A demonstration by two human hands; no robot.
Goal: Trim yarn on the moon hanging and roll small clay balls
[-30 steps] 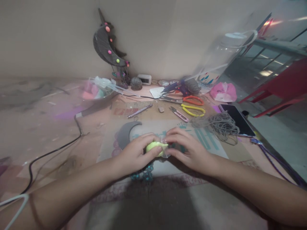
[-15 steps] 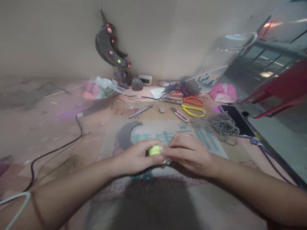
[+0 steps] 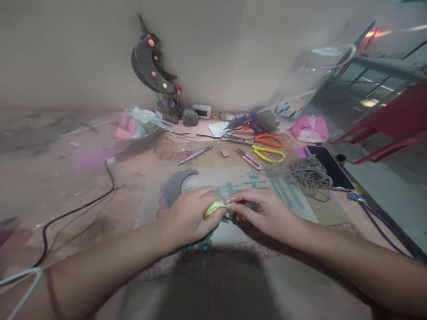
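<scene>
My left hand [image 3: 188,215] is closed around a soft yellow-green lump [image 3: 213,208], pinching it between thumb and fingers. My right hand [image 3: 263,211] meets it from the right, fingertips pinched on the clear plastic wrap [image 3: 228,205] at the lump's end. Both hands hover just above a printed cardboard sheet [image 3: 287,195]. A grey crescent-shaped piece [image 3: 173,186] lies just beyond my left hand. Teal beads [image 3: 203,244] show under my left wrist.
Farther back lie yellow scissors [image 3: 268,153], orange scissors [image 3: 268,140], pink snips [image 3: 249,160], a pen [image 3: 195,154] and a glue gun [image 3: 245,121]. Grey cord [image 3: 308,173] and a phone [image 3: 330,166] sit right. A black cable [image 3: 76,209] runs left. A moon decoration [image 3: 148,66] leans on the wall.
The hands have shifted slightly away from me, and the lump looks pulled longer. My right fingers now pinch the wrap at its end instead of covering it.
</scene>
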